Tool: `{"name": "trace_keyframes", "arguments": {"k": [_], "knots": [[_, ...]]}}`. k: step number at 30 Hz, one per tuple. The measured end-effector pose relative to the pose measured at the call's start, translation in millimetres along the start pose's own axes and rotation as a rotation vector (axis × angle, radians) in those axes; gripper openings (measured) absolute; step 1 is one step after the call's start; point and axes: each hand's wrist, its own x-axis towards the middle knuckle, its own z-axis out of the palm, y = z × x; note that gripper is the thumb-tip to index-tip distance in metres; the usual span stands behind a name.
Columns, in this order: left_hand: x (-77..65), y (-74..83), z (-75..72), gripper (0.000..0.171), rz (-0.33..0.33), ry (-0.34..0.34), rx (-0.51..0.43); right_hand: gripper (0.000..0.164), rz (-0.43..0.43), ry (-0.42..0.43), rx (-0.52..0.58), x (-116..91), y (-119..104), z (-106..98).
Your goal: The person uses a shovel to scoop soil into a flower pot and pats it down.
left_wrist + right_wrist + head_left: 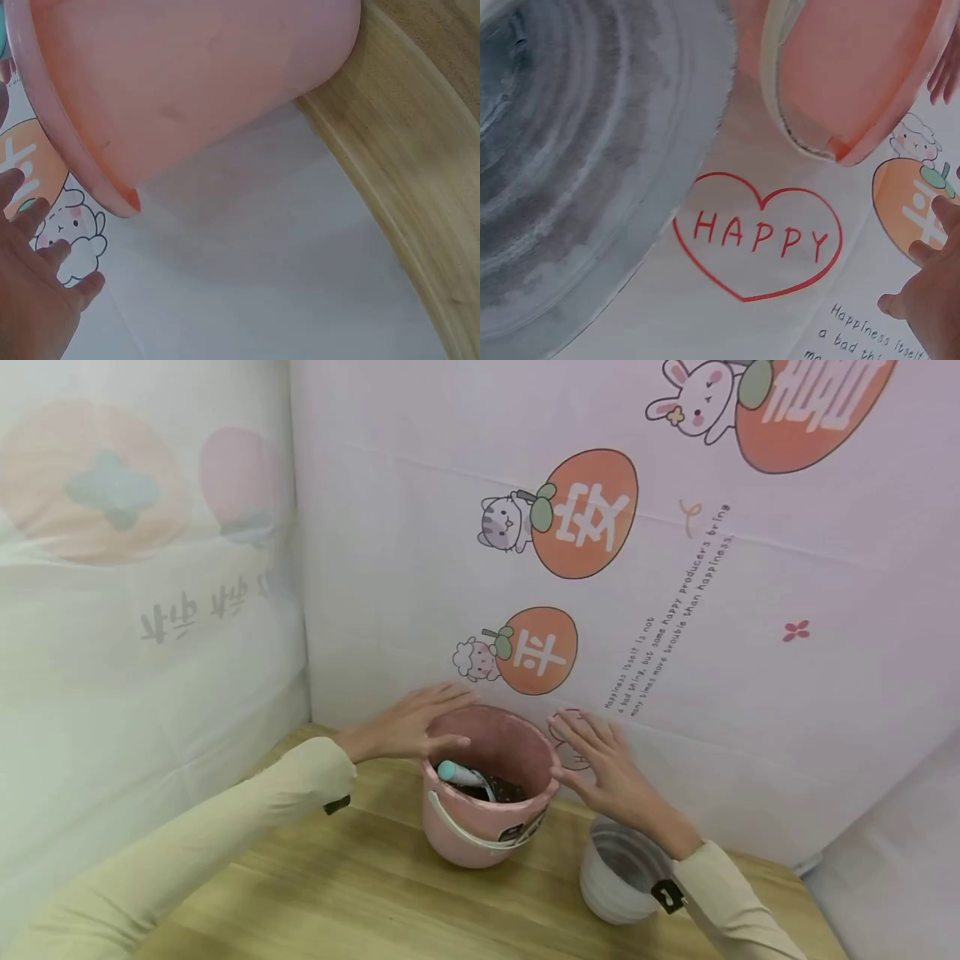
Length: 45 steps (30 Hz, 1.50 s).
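A pink bucket [480,835] with a white handle stands on the wooden table against the back cloth. Inside it lie dark soil [510,789] and a tool with a light-blue-tipped handle [459,774]; the tool's other end is partly hidden. At the bucket's left rim, my left hand [405,723] hovers with fingers extended. My right hand [600,768] is spread near the right rim, above a whitish ribbed pot [617,881]. Both hands hold nothing. In the left wrist view the fingers appear apart from the bucket wall [202,82].
A wooden tabletop [360,885] runs under the bucket and pot. Behind it hangs a white cloth [405,568] printed with cartoon animals and orange fruit. Another white cloth [217,693] closes off the left side.
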Motion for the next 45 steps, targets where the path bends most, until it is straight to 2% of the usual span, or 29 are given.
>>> {"name": "trace_keyframes", "arguments": {"k": [8, 11, 20, 25, 31, 37, 45], "knots": [[-4.0, -1.6, -3.6, 0.074, -0.028, 0.040, -0.018, 0.071, -0.068, 0.014, -0.004, 13.7, -10.5, 1.9], [-4.7, -2.3, -3.0, 0.075, -0.048, 0.036, -0.023, 0.070, -0.065, -0.010, -0.004, 18.1, -14.5, 3.9], [-9.7, -3.1, 1.1, 0.081, -0.175, 0.008, -0.148, 0.072, -0.034, -0.096, 0.053, 26.2, -30.1, 8.7], [-11.5, -3.0, 2.2, 0.080, -0.197, 0.003, -0.166, 0.070, -0.014, -0.150, 0.092, 29.9, -37.6, 11.8], [-10.3, -5.9, 4.3, 0.081, -0.232, 0.004, -0.198, 0.070, -0.048, -0.159, 0.142, 36.2, -47.7, 18.2], [-10.8, -8.1, 3.0, 0.085, -0.290, 0.023, -0.306, 0.069, -0.122, -0.189, 0.199, 42.5, -60.2, 28.2], [-10.0, -7.6, 5.1, 0.084, -0.390, -0.039, -0.577, 0.066, -0.138, -0.230, 0.264, 47.0, -76.6, 37.9]]}}
